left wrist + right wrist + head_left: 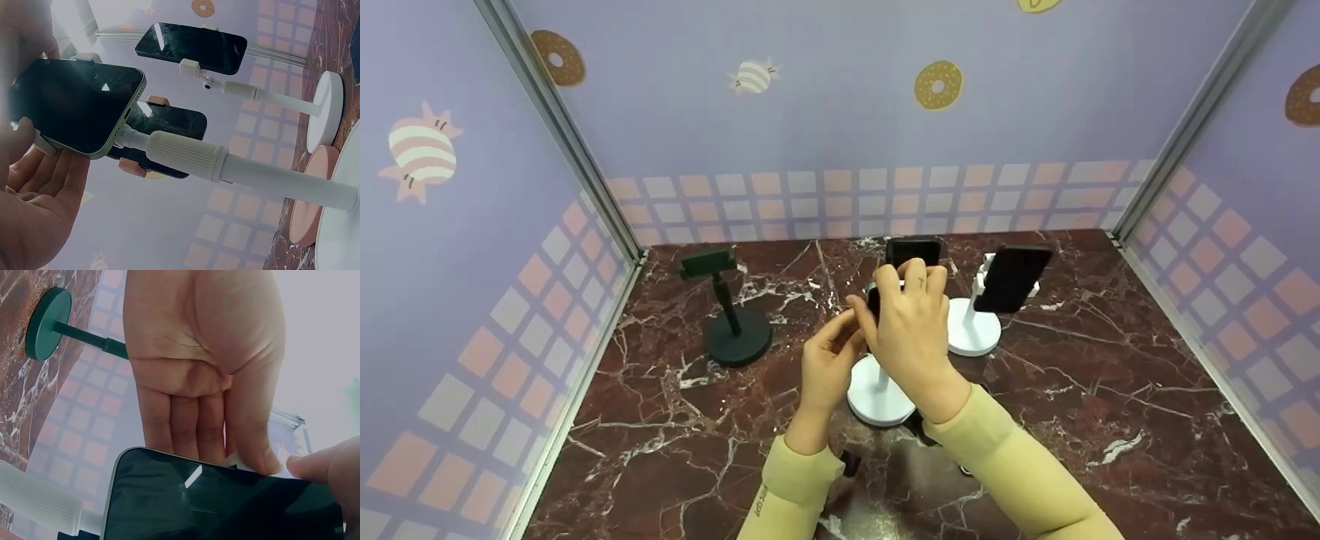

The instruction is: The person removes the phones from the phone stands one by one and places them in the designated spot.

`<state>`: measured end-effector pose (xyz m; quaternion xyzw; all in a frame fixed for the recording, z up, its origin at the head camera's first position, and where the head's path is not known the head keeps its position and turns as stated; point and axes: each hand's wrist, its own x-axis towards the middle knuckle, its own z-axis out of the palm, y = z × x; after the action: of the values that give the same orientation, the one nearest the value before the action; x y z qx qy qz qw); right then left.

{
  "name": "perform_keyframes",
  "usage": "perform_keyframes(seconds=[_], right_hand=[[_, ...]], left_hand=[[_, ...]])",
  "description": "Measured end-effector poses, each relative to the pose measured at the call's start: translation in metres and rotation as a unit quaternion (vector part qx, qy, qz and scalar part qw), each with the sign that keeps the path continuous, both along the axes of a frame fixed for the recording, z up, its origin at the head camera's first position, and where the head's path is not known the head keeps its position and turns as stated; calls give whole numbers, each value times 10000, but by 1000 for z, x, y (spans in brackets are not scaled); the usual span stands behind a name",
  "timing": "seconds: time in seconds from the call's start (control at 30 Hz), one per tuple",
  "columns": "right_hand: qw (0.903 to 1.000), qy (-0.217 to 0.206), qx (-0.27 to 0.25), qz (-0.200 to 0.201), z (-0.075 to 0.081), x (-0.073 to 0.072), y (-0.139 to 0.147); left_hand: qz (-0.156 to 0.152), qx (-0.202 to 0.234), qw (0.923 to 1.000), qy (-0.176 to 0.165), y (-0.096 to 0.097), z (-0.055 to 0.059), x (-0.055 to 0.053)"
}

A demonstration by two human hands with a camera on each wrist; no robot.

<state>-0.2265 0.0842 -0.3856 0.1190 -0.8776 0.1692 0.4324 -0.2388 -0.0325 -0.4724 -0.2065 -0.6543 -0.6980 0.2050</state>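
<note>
A smartphone (pixel 79 107) sits in the clamp of a white phone stand (pixel 877 401), with its dark screen facing me. My left hand (pixel 829 367) has its thumb at the phone's side edge and its fingers behind; they pinch the stand's white clamp (pixel 45 144). Over the top of the phone, my right hand (pixel 915 330) grips it with curled fingers. In the right wrist view, the right thumb (pixel 315 467) lies along the phone's edge near the left thumb (pixel 264 461). The stand's ribbed post (pixel 183 154) rises from its round base; the backs of both hands hide most of the phone in the head view.
To the right stands another white stand (pixel 971 339) holding a phone (pixel 1012 279). Behind my hands is a pink stand (pixel 308 214) with a phone (pixel 913 250). A dark green stand (pixel 737 345) is at the left. Patterned panels (pixel 840 112) enclose the marble-look table (pixel 660 450).
</note>
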Motion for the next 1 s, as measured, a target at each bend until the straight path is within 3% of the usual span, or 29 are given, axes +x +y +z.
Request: perform_keyframes(seconds=[0.5, 0.77, 1.0], right_hand=[[9996, 188, 54, -186, -2, -3, -2], [9996, 249, -10, -149, -2, -4, -2], [9996, 222, -12, -155, -1, -4, -3]], left_hand=[[-52, 26, 9999, 150, 1, -2, -3], [222, -66, 9989, 406, 5, -3, -1], [258, 78, 9984, 506, 9, -6, -3]])
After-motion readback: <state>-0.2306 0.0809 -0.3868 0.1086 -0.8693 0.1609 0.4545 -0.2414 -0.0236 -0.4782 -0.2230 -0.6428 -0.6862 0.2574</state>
